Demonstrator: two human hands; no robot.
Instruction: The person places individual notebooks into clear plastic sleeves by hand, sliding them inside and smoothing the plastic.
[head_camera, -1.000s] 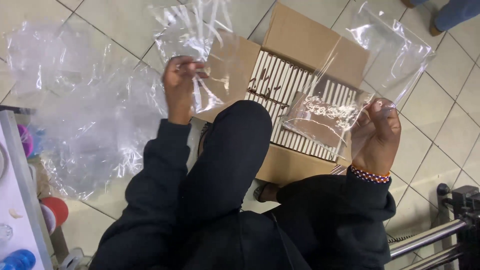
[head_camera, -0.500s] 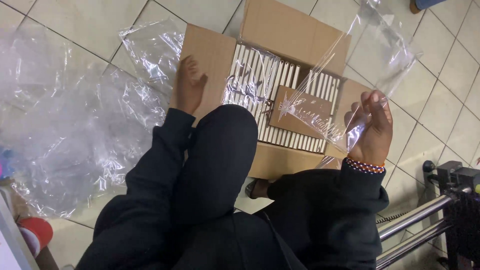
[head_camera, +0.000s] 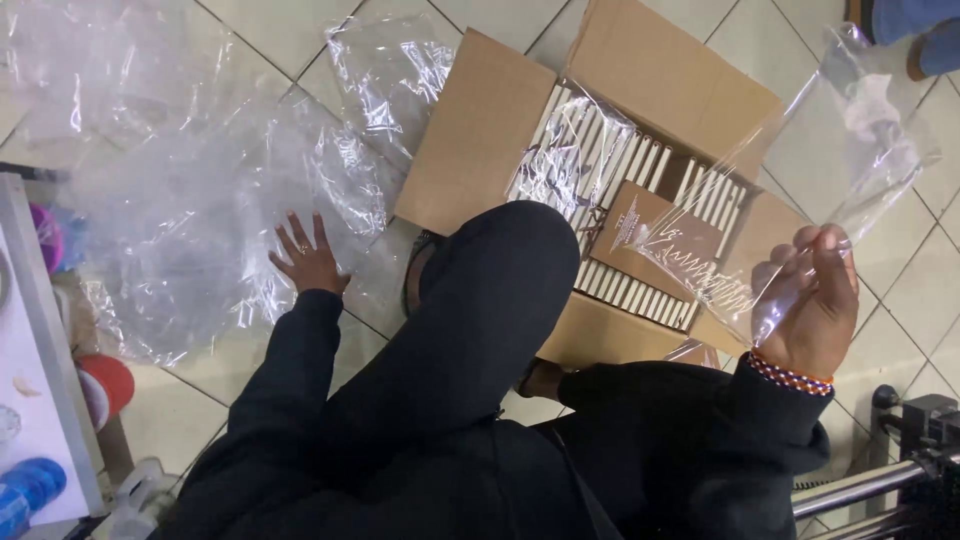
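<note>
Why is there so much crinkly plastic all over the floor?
Loose clear plastic sheets lie crumpled in a heap on the tiles beside the open cardboard box. The left hand presses on them; the right hand holds a clear bag.

A clear plastic bag hangs in the air above the right side of the open cardboard box, held at its lower edge. It is transparent, wrinkled and shiny, and it opens upward. A pile of clear plastic sheets lies flat on the tiled floor, left of the box, crumpled and overlapping.
</note>
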